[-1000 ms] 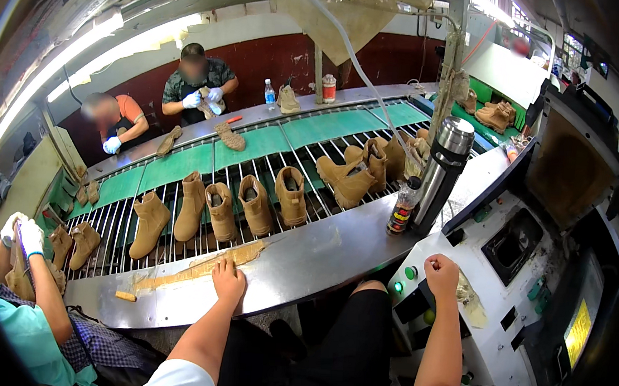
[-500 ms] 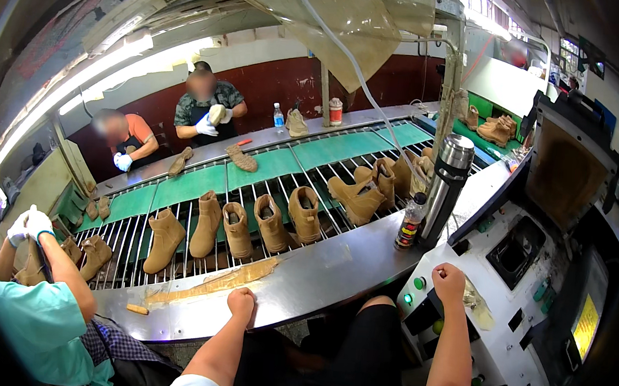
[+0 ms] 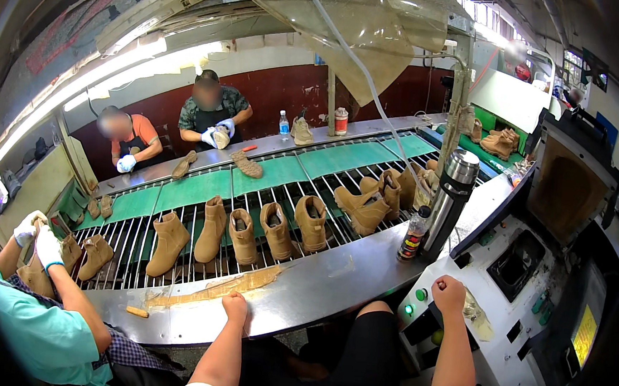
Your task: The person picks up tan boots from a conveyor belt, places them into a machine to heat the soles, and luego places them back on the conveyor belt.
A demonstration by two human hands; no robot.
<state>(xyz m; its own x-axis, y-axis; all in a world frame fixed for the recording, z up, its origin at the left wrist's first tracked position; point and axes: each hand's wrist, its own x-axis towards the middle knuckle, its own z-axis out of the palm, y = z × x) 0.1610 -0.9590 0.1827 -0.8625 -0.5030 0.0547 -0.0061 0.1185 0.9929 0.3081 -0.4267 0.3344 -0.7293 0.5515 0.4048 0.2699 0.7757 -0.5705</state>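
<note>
My left hand (image 3: 235, 305) is curled into a fist at the front edge of the metal table (image 3: 332, 286). My right hand (image 3: 449, 294), also a closed fist, is over the white machine panel (image 3: 429, 279), near its green button (image 3: 421, 295). Neither fist shows anything in it. Beyond my left hand, several tan boots stand on the conveyor's metal rods, among them one boot (image 3: 242, 238) and its neighbour (image 3: 276, 231). Farther right, another boot (image 3: 363, 210) leans over. A steel thermos (image 3: 449, 203) and a dark-labelled bottle (image 3: 413, 235) stand beyond my right hand.
At the left, a co-worker in a turquoise shirt (image 3: 45, 325) handles a boot with gloved hands. Across the green conveyor belt (image 3: 267, 176), two people in gloves handle shoe parts. An opened machine lid (image 3: 570, 164) rises at the right. A hose (image 3: 361, 71) hangs overhead.
The view has shifted slightly. Across the belt, the person in camouflage has lowered the shoe; the turquoise-shirted co-worker's gloved hands have shifted. My fists stay closed in nearly the same places.
</note>
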